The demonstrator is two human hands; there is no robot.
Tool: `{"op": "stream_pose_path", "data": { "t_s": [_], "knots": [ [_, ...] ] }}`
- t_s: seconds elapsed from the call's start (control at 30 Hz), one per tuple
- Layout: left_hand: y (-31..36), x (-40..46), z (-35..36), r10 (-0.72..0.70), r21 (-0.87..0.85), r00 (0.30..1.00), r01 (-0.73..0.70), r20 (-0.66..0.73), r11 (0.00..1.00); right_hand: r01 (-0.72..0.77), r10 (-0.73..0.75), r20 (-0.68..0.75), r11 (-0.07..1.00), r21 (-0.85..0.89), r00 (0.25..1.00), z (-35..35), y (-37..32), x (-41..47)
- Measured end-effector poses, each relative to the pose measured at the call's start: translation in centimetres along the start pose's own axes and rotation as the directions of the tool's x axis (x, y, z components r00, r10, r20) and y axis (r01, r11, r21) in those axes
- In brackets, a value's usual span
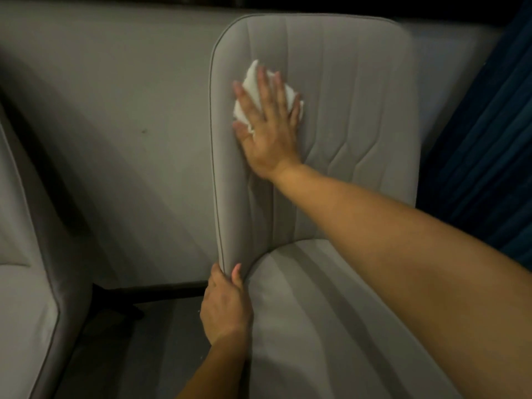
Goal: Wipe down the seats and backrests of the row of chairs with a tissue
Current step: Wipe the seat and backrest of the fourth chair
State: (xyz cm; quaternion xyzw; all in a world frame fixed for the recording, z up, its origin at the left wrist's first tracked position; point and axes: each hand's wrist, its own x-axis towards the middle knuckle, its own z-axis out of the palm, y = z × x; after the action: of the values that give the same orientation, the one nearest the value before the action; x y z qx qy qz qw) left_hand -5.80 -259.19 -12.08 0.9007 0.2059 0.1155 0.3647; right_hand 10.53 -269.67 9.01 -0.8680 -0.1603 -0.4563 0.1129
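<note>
A grey upholstered chair fills the middle of the view, with its ribbed backrest (345, 90) upright and its seat (316, 326) below. My right hand (266, 125) lies flat with straight fingers on the upper left of the backrest and presses a crumpled white tissue (253, 82) against the fabric. Most of the tissue is hidden under the palm and fingers. My left hand (226, 306) grips the chair's left edge where the backrest meets the seat, thumb on the front and fingers behind.
A second grey chair (26, 312) stands at the left edge, with a strip of dark floor (138, 341) between the two. A pale wall (115, 110) runs behind them. A dark blue curtain (489, 139) hangs at the right.
</note>
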Motion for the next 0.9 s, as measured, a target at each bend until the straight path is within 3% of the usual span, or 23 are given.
{"op": "stream_pose_path", "data": {
  "t_s": [0.1,0.2,0.27,0.33,0.47,0.53,0.6,0.67,0.83,0.9],
  "knots": [
    [0.0,-0.1,0.0,0.001,0.004,1.0,-0.001,-0.004,1.0,0.207,-0.207,0.015,0.975,-0.075,0.978,0.3,1.0,-1.0],
    [0.1,-0.1,0.0,0.006,0.009,1.0,-0.006,-0.007,1.0,0.434,-0.427,0.088,0.86,-0.268,0.9,-1.1,5.5,-0.6],
    [0.1,-0.1,-0.1,0.006,0.009,1.0,-0.006,-0.006,1.0,0.447,-0.442,0.103,0.816,-0.365,0.891,-2.1,8.8,-0.3],
    [0.0,-0.2,-0.1,0.015,0.007,1.0,-0.015,-0.009,1.0,0.342,-0.338,0.082,0.853,-0.394,0.937,-3.0,11.9,-0.4],
    [0.0,-0.3,0.0,0.034,0.001,0.999,-0.034,-0.028,0.999,-0.061,0.07,0.013,0.934,-0.351,0.997,-3.9,13.6,-2.0],
    [0.2,-0.2,0.0,0.029,-0.006,0.999,-0.03,-0.028,1.0,-0.266,0.259,-0.061,0.931,-0.249,0.964,-2.9,11.2,-2.0],
    [0.2,-0.2,0.0,0.022,-0.004,1.0,-0.023,-0.02,1.0,-0.486,0.472,-0.139,0.868,-0.097,0.871,-1.7,7.4,-1.3],
    [0.2,-0.3,0.0,0.025,-0.001,0.999,-0.025,-0.03,1.0,-0.564,0.563,-0.142,0.825,0.041,0.814,-0.7,3.3,-0.9],
    [0.3,-0.3,-0.2,0.045,0.029,0.998,-0.044,-0.036,0.999,-0.203,0.215,-0.01,0.934,0.294,0.977,1.2,-3.9,-4.4],
    [0.4,-0.5,-0.3,0.047,0.039,0.998,-0.045,-0.033,0.998,-0.033,0.027,0.03,0.971,0.237,0.999,1.1,-2.6,-5.7]
  ]
}}
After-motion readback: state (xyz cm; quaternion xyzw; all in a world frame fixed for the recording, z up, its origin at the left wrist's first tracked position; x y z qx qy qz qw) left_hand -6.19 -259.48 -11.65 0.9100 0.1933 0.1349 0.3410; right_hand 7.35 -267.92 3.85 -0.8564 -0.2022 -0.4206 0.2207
